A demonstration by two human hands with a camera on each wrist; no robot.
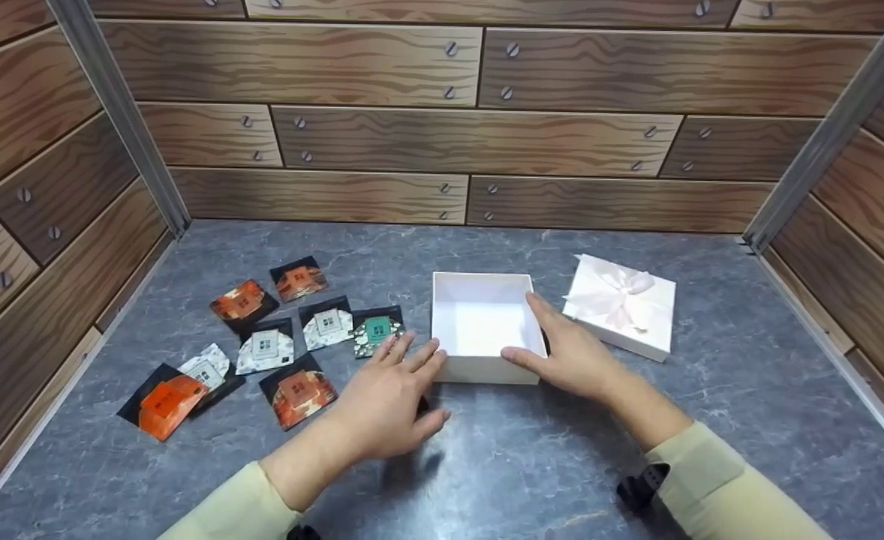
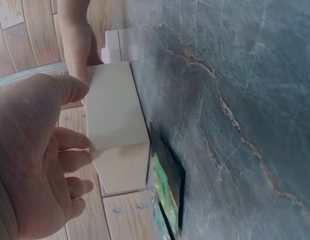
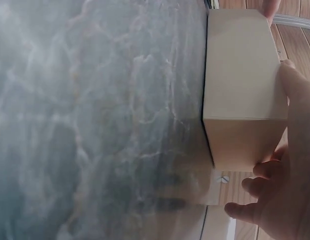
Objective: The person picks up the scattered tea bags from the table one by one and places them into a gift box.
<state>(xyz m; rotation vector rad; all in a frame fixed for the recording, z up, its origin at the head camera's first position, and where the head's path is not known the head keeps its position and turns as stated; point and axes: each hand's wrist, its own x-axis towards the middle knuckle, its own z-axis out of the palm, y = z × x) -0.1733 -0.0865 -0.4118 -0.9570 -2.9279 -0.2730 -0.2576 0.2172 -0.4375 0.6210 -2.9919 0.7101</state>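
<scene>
A white open box point(image 1: 483, 367) stands on the table with its inside bare. My right hand point(image 1: 573, 352) holds its front right corner, the thumb at the front rim and the fingers along the right wall. At the front left corner, my left hand point(image 1: 389, 401) has its fingers extended and spread, with fingertips by the box; whether they touch is hard to tell. Nearest to that hand lies a green-labelled sachet point(image 1: 378, 330), also partly visible in the left wrist view. The lid point(image 1: 656, 304), white with a pale pink ribbon bow point(image 1: 622, 292), sits to the right.
Several flat sachets lie left of the box: orange ones point(image 1: 299, 390), white-patterned ones point(image 1: 265, 345), and an orange one point(image 1: 164, 405) overlapping a white one point(image 1: 209, 371). Wood-plank-patterned walls point(image 1: 382, 142) bound the grey marbled table point(image 1: 502, 480) at the back and sides.
</scene>
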